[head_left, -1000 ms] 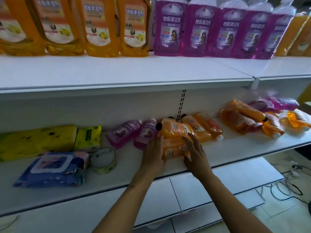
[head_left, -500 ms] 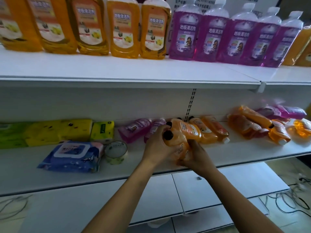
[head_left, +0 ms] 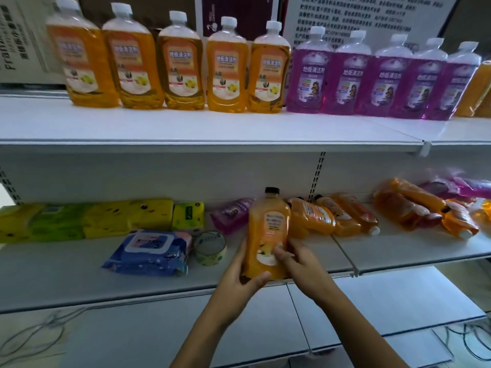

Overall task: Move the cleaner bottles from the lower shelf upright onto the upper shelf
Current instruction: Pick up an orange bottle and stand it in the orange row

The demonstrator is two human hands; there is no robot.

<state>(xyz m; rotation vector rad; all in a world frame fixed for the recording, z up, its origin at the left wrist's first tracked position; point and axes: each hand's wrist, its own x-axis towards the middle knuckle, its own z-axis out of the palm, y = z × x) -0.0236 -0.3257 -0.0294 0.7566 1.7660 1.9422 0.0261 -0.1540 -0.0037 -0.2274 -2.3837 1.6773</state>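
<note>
An orange cleaner bottle point(head_left: 268, 229) with a black cap stands upright in front of the lower shelf point(head_left: 79, 282), held by both hands. My left hand point(head_left: 240, 277) cups its base and left side; my right hand point(head_left: 297, 261) grips its lower right side. More orange bottles point(head_left: 313, 219) and a purple bottle point(head_left: 232, 215) lie flat on the lower shelf behind it. A heap of orange and purple bottles point(head_left: 414, 208) lies further right. On the upper shelf point(head_left: 186, 128) stand a row of orange bottles point(head_left: 225, 73) and a row of purple bottles point(head_left: 385, 81), all upright.
Yellow-green tissue packs point(head_left: 87, 219), a blue wet-wipes pack point(head_left: 151, 251) and a roll of tape point(head_left: 211, 248) lie on the lower shelf's left part. A slotted upright point(head_left: 317, 173) divides the shelf back. Cables point(head_left: 473, 341) lie on the floor at the right.
Both hands took one orange bottle from where it lay on the lower shelf, lifted it and turned it upright. The view has tilted upward, so the upper shelf shows more.
</note>
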